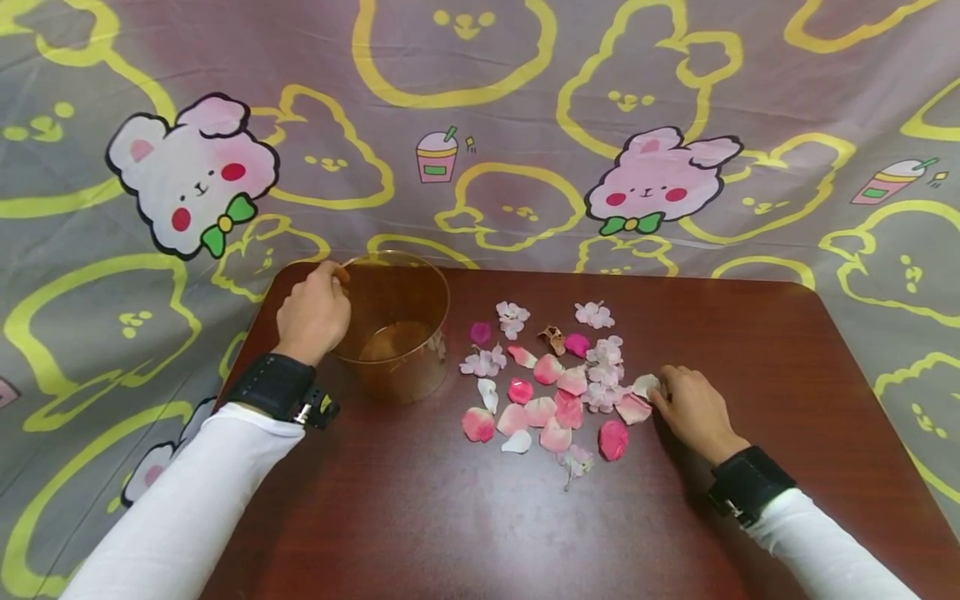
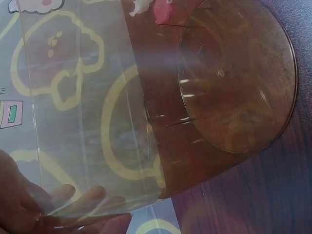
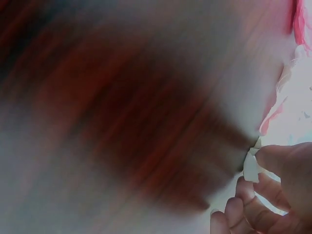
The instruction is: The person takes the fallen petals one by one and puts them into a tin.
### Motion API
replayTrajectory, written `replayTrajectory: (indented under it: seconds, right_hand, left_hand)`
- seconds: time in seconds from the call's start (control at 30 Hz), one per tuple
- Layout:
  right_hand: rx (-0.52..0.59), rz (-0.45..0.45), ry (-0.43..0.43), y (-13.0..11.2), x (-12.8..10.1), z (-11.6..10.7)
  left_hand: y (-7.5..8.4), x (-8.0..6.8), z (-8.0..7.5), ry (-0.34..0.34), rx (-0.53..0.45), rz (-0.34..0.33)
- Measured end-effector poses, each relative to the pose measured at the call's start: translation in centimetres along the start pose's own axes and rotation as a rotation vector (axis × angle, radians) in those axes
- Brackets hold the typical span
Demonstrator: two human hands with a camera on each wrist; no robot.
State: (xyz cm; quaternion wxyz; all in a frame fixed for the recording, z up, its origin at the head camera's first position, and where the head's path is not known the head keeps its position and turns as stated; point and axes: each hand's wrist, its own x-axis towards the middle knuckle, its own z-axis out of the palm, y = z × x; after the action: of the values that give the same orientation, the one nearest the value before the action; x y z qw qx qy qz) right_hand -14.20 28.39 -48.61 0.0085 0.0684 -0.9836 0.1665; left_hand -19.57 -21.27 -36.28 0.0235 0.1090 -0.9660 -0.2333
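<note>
The left hand (image 1: 313,315) grips the rim of the clear plastic container (image 1: 395,327), fingers (image 2: 87,197) curled over the near wall, as the left wrist view shows through the plastic. The container stands upright on the table (image 1: 750,350), at its far left, just beside the spread of petals. Looking into it from above and from the wrist, nothing shows on its bottom: judged from that, the gathering has barely begun.

Over on the right, the right hand (image 1: 693,410) rests low on the table at the edge of the scatter, and its fingers (image 3: 278,158) pinch a pale white petal (image 1: 645,385); the right wrist view, blurred as it is, shows that small white scrap caught between thumb and fingertip. So one petal is in hand, and it lies well apart from the container.

What is left is nearly everything: the pile of petals and blossoms (image 1: 551,383), pink, deep rose and white, sits loose in the middle of the table, between the two hands, with a small brown dried piece (image 1: 552,337) among them.

The table is dark reddish wood with rounded corners and a slight gloss. Around and behind it hangs a grey cloth (image 1: 525,125) printed with yellow bear outlines, pink-and-white bunnies with green bows, and little drink cups. Both arms wear white sleeves with black wrist straps.
</note>
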Motion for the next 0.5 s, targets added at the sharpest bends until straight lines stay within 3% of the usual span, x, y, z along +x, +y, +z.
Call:
replayTrajectory:
  seconds: [0.23,0.5]
  right_hand:
    - [-0.007,0.005,0.000,-0.18,0.09,0.09]
    - [-0.014,-0.025,0.098,-0.16,0.04,-0.35]
  left_hand:
    - [-0.05,0.01,-0.02,0.002,-0.006,0.000]
    - [-0.11,0.03,-0.05,-0.003,-0.003,0.004]
